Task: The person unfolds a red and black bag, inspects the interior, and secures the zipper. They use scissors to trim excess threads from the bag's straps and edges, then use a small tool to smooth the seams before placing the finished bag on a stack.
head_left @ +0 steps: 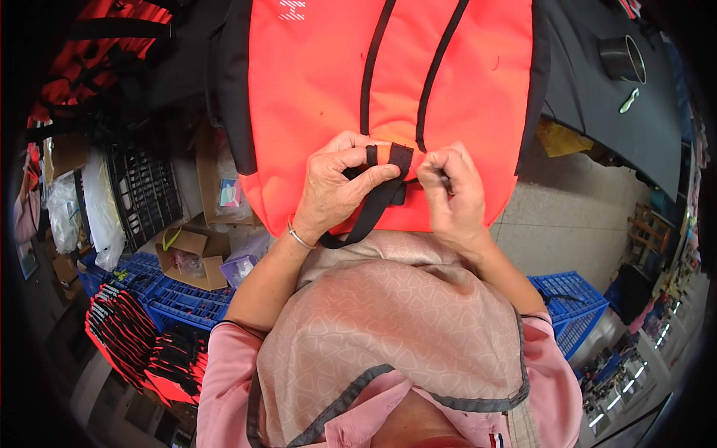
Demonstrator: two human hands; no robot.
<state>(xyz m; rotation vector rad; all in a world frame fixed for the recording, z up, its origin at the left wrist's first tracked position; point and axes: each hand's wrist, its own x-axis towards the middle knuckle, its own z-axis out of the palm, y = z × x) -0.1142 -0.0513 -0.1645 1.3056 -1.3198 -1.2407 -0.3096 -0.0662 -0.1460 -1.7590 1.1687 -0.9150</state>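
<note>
The fingers (386, 172) of the left hand (330, 183) pinch a black strap (373, 207) between thumb and forefinger, mid-frame. Just to their right, the right hand (457, 196) has its fingers curled in; whether these grip anything is unclear. The strap loops down toward the lower edge of an orange-red bag (314, 89), which fills the upper middle. Below, a beige patterned cloth (388, 306) covers the person's front. At left, a cardboard box (181, 243) sits by blue crates (190, 300); at upper right, a metal cup (617, 60) is on a dark table (597, 134)
</note>
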